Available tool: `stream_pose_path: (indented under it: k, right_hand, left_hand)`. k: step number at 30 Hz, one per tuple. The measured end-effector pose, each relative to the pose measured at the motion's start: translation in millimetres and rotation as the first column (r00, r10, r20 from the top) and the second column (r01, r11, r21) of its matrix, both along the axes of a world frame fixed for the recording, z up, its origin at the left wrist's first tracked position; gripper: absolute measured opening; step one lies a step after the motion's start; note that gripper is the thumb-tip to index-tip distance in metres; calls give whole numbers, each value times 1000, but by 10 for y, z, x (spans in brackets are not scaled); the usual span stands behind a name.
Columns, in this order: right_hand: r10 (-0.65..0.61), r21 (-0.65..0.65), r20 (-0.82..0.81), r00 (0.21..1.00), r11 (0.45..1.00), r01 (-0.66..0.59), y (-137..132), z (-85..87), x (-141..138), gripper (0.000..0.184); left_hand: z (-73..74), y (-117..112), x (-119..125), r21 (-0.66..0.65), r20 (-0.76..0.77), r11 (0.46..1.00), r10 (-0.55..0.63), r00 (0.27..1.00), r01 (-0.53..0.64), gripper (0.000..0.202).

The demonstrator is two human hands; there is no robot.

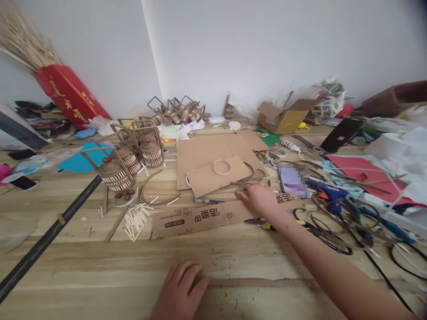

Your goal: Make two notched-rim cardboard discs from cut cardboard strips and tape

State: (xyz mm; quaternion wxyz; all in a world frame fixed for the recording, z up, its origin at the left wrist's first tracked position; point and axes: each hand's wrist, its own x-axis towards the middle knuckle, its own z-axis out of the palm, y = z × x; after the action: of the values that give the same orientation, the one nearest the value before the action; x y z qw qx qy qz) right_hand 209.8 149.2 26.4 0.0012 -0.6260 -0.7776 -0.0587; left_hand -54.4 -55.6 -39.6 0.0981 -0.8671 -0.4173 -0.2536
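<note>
1. Light diffuse; smooth pale-grey wall [267, 49] brightens in strip, 11 o'clock.
2. Soft shadow, pale wooden tabletop [260, 262], 5 o'clock.
3. Thin straw-coloured stalks [28, 38] stretched, blurred, 10 o'clock.
4. Pixelated patch over flat lilac rectangle [289, 178], 3 o'clock.

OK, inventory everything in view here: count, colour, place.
Printed cardboard strip: one, brown, front centre
Cardboard sheets: several, brown, centre
Ring: one, white, atop sheets
Lidded baskets: at least three, brown and cream, left
Smaller baskets: many, brown, by wall
Sticks: many, pale, left of strip
Glue gun: one, blue, right
Hand tool: at least one, yellow and black, right
Open carton: one, brown, back right
Tall box: one, red, back left
Paper: several, red right, blue left
Cylinder: one, black, back right
Table: one, brown, underneath
Remaining clutter: uncounted, mixed
Left hand: one, bare, front
Right hand: one, bare, over strip
</note>
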Motion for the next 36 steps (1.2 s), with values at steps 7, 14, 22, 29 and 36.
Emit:
stream_pose_path:
  k: [7,14,22,29,36]
  right_hand:
    - [184,53,4,983,982,-184,408,132,-335,32]
    - [277,131,-17,961,953,-273,684,111,-520,34]
    - [605,279,-128,786,783,-556,-596,233,-337,20]
    - [765,505,-197,613,615,-605,-1636,-148,-59,36]
    - [656,488,-471,590,751,-445,-1755,-81,-160,31]
  left_hand:
    - [50,57,47,60,29,998,-30,999,28,29]
    - [84,68,100,110,79,994,-26,996,17,24]
    - [466,-46,143,-77,284,997,25,959,-3,21]
    - [781,-82,313,-623,689,774,472,551,117,42]
    - [760,-89,457,-721,662,660,564,494,212,23]
